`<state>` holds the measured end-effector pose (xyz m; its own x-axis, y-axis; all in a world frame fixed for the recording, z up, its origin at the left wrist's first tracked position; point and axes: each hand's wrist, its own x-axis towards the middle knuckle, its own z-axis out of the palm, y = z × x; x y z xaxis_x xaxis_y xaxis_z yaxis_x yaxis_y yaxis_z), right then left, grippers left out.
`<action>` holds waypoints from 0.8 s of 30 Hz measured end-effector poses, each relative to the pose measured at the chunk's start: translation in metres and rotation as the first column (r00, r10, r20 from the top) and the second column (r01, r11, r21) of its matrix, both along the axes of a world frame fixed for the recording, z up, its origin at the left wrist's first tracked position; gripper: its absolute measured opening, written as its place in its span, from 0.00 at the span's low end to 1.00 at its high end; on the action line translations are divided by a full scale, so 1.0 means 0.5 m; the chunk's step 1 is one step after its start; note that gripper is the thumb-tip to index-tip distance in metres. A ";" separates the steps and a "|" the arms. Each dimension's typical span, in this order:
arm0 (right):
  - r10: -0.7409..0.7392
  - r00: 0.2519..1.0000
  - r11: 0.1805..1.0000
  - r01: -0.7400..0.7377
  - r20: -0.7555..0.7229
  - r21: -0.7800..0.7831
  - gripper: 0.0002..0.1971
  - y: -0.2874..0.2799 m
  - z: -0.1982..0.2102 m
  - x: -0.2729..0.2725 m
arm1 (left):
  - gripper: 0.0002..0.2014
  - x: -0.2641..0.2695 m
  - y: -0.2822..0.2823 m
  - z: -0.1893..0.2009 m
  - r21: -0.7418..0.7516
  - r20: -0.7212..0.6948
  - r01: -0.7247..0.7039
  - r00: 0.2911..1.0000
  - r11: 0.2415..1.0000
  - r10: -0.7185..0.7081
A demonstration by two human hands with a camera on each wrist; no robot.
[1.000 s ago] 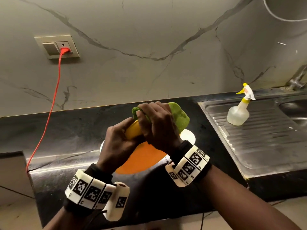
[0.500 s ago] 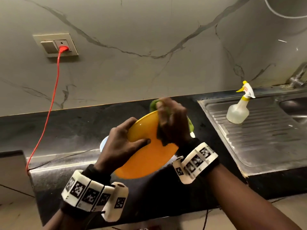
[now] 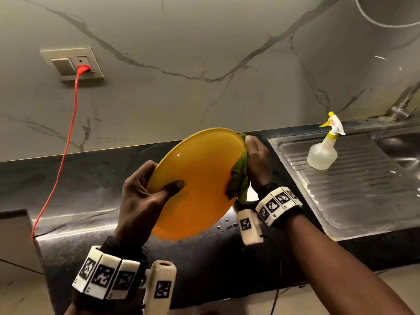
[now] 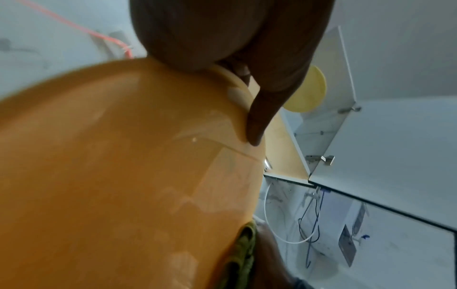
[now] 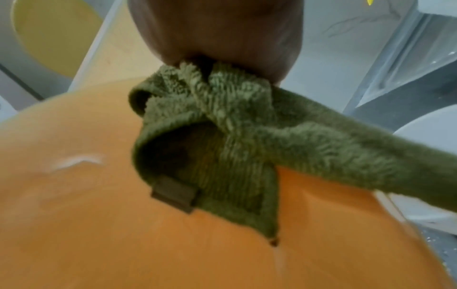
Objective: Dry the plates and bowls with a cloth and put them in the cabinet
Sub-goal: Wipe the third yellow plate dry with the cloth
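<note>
— While the two wrist bands sit nearest the viewer, what does each hand hold?

— Left hand: fingers curled round the left rim of the orange plate, thumb pressed flat on its near face. The left wrist view shows a fingertip lying along that rim. Right hand: closed on a bunched green cloth, which it presses against the plate's right rim. In the right wrist view the cloth folds over the rim, one part on the near face and a strip trailing behind.

— Where is the plate?

— Held in the air, tilted nearly on edge, above the front half of the dark surface, between the two hands. Water drops lie on the surface below its lower rim. Something white shows just behind the cloth; what it is cannot be told.

— And farther back?

— Right of the surface: a steel sink drainboard carrying a spray bottle with a yellow nozzle, near its rear edge; a tap at the rear right corner. Beyond the rear edge: a marble wall with a socket, from which a red cable runs down past the left edge. The left wrist view shows an open cabinet with a yellow plate inside.
</note>
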<state>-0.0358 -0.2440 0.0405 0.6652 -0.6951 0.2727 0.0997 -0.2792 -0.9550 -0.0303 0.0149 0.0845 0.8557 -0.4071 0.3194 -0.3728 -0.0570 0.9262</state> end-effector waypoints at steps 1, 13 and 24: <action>-0.015 1.000 1.000 0.015 -0.005 0.010 0.16 -0.005 -0.011 -0.001 | 0.14 0.001 0.001 0.004 0.000 -0.010 0.014 1.000 1.000 -0.014; 0.245 0.958 0.589 -0.027 0.146 -0.808 0.13 0.151 0.071 -0.024 | 0.16 0.014 -0.079 0.006 0.303 0.276 0.000 0.957 0.953 -0.088; -0.006 0.993 0.970 0.033 0.116 -0.239 0.13 0.034 0.040 -0.004 | 0.09 0.005 -0.039 -0.022 0.145 0.247 -0.081 0.968 0.986 0.043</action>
